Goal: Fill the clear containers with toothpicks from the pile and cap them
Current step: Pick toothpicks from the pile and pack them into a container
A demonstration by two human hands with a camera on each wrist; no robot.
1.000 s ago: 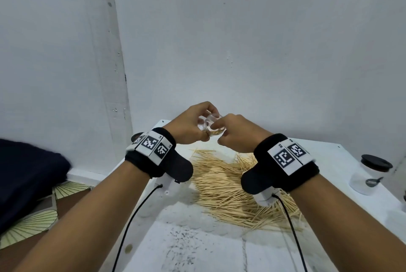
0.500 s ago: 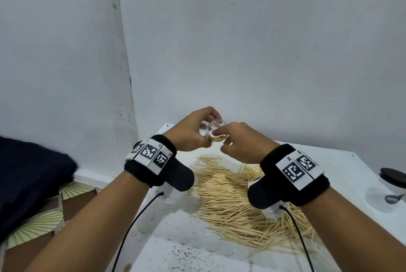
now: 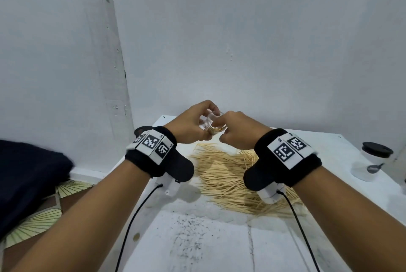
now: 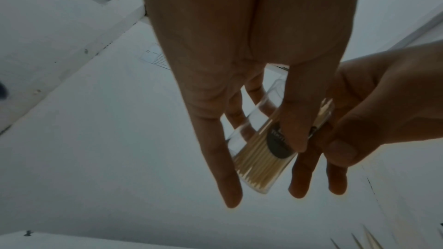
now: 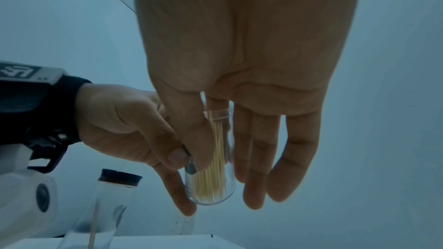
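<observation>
The left hand (image 3: 189, 124) grips a small clear cylindrical plastic container (image 4: 261, 150) partly filled with pale wooden toothpicks, held in the air above the loose toothpick pile (image 3: 228, 175) on the white table (image 3: 219, 245). The right hand (image 3: 238, 133) pinches at the container's mouth — whether it holds toothpicks is unclear.

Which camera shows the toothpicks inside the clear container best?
The left wrist view: the toothpicks show sharply through the clear container. The right wrist view shows them partly behind fingers; the head view shows only a sliver between both hands.
</observation>
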